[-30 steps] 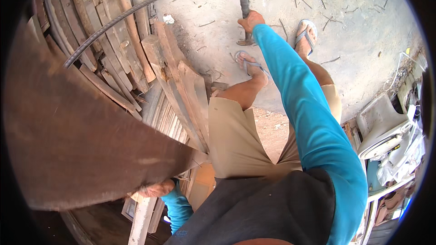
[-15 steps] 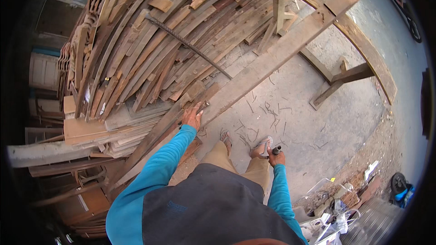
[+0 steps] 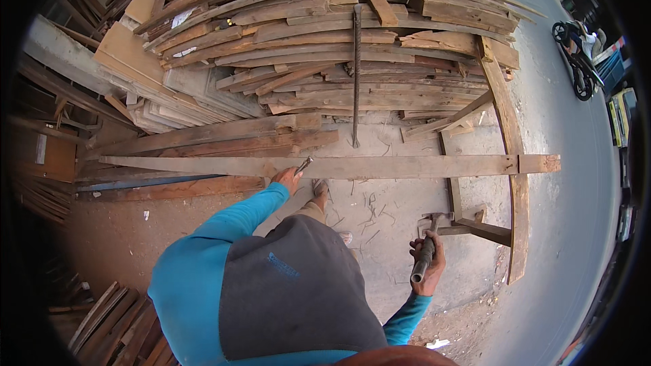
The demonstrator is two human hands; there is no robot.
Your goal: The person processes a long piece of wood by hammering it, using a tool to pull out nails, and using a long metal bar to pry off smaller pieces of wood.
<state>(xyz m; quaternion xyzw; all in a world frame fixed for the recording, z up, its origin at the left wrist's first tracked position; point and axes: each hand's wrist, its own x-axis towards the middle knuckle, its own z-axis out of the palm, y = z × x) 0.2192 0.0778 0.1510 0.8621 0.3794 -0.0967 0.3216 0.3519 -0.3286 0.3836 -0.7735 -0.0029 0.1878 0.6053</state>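
A long timber plank [image 3: 400, 167] lies crosswise before me, its right end resting on a wooden trestle [image 3: 517, 230]. Against the plank's near edge, my left hand [image 3: 288, 180] is closed around a short metal rod [image 3: 304, 165], perhaps a punch; its tip points up over the wood. To the right and nearer my body, my right hand [image 3: 427, 266] grips a claw hammer [image 3: 426, 255] by its handle. The hammer's head is toward the trestle, apart from the plank, and the handle's end faces me.
Behind the plank rises a large stack of old timber [image 3: 305, 47], with a ribbed steel bar [image 3: 357, 74] leaning on it. Bent nails [image 3: 371, 209] are scattered over the concrete floor. A motorcycle [image 3: 576, 61] stands at the far right by the road.
My view has turned to the right, so the plank now runs level across it. The right hand has raised the hammer from beside my leg. My left hand stays at the plank with the rod.
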